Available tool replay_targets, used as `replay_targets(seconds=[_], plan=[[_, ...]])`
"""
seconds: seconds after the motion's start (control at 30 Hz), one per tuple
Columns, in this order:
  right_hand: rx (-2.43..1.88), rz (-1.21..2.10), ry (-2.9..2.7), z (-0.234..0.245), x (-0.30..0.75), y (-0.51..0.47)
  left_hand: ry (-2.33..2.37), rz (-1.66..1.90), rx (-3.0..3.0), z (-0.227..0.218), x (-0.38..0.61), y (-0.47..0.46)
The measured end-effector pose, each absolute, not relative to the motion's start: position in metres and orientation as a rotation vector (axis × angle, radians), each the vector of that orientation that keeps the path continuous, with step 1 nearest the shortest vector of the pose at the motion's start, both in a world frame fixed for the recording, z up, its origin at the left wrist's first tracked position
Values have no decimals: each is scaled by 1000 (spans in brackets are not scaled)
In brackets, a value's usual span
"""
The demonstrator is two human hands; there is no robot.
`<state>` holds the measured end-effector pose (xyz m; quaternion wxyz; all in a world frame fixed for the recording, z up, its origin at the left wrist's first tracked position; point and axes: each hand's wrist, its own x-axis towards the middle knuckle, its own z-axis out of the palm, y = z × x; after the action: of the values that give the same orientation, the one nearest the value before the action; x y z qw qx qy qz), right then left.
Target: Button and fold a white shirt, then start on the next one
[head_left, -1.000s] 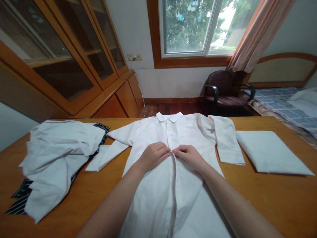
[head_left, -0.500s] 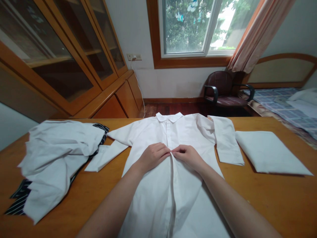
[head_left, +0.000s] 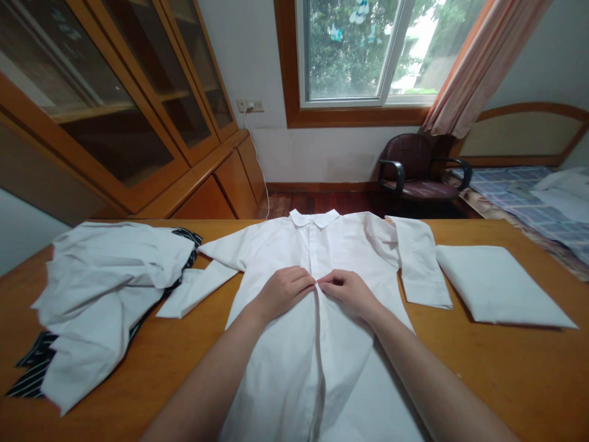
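Note:
A white collared shirt [head_left: 340, 242] lies face up on the wooden table [head_left: 506, 362], collar away from me and both sleeves bent outward. My left hand [head_left: 283, 290] and my right hand [head_left: 350, 290] meet at the shirt's front placket at mid-chest. Both have their fingers curled and pinched on the two front edges of the shirt, fingertips nearly touching. Below the hands the shirt front gapes slightly open.
A heap of white clothes over a dark striped garment [head_left: 105, 288] covers the table's left side. A folded white cloth [head_left: 497, 285] lies at the right. Beyond the table stand a wooden cabinet [head_left: 138, 116], a dark armchair [head_left: 416, 166] and a bed [head_left: 547, 196].
Both hands stay pinched at the placket, shifting only slightly. The view has dipped a little.

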<state>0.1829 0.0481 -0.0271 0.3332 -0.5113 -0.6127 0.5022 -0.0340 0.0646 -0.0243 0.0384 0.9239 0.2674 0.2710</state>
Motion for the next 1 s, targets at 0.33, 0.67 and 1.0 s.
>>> replay_targets(seconds=[0.33,0.67,1.0], plan=[[-1362,1271,-1619,-22,182,46,808,865,2837,-26,-35,64],[-1340,1163,-1658,-30,180,46,802,869,2842,-27,-35,65],[-1235,832,-1806,-39,179,47,788,906,2867,-27,-36,65]])
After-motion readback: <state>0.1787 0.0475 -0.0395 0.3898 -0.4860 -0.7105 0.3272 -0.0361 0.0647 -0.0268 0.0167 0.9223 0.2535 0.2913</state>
